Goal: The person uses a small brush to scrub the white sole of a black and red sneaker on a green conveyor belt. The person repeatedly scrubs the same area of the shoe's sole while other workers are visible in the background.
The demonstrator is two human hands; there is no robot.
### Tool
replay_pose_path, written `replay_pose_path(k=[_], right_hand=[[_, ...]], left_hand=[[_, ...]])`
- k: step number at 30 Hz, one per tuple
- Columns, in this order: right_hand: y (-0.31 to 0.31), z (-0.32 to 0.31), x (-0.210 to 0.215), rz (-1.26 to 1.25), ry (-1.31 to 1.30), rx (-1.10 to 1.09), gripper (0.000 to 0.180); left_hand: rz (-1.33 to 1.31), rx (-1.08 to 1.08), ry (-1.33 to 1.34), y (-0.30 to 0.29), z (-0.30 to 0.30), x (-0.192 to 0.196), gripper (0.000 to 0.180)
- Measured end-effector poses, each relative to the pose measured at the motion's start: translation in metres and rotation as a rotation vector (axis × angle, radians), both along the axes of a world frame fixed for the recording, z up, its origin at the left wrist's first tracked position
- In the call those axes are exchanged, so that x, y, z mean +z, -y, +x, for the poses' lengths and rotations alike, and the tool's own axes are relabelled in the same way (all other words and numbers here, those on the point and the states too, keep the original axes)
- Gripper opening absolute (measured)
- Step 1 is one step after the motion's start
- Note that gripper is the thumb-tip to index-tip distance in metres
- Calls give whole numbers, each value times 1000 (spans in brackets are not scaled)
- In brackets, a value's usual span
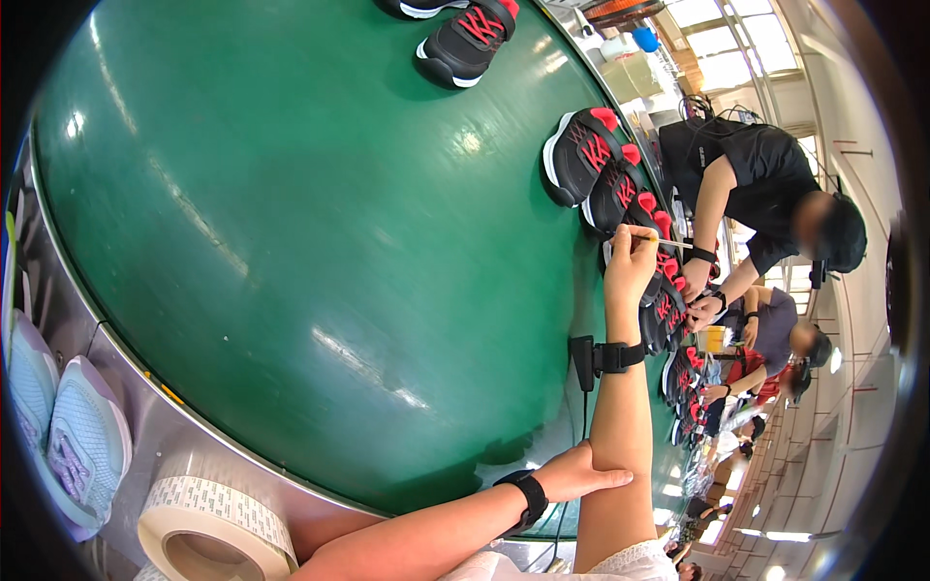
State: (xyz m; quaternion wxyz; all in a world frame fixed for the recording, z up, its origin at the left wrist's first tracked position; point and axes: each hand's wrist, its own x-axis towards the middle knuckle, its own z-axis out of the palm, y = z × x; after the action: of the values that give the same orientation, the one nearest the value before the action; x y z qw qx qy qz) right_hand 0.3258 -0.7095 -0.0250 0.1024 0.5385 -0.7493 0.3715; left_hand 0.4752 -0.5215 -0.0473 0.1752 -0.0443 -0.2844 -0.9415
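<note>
A broad green conveyor belt [291,213] fills most of the view, glossy and reflecting the ceiling lights, with a metal rim [145,387] curving along its near side. Along the far edge runs a row of black sneakers with red laces [620,184], lying close together and partly overlapping, and another black and red sneaker [470,39] lies apart near the top. The wide middle of the belt is bare green.

The right hand [630,263] is raised over the row of sneakers, its fingers pinched shut around a thin white stick [668,242] that points away over the shoes. The left hand [576,474] lies flat and open against the right forearm near the elbow, holding nothing. Both wrists wear black bands.

Across the belt a person in a black shirt [746,174] bends over the shoes, with more workers lined up behind. Below the rim, at the lower left, sit a roll of white tape [213,528] and two pale blue sneakers [82,445]. Bright windows [727,48] show at the upper right.
</note>
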Motion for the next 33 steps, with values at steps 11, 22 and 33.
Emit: replay_pose_path(k=[11, 22, 33], right_hand=[[-1, 2, 2, 83, -102, -131, 14], [28, 56, 9, -102, 431, 217, 9], [37, 58, -7, -18, 317, 198, 10]], left_hand=[[-24, -33, -35, 13, 13, 1, 58], [-76, 62, 55, 28, 25, 6, 62], [21, 79, 28, 36, 33, 4, 54]])
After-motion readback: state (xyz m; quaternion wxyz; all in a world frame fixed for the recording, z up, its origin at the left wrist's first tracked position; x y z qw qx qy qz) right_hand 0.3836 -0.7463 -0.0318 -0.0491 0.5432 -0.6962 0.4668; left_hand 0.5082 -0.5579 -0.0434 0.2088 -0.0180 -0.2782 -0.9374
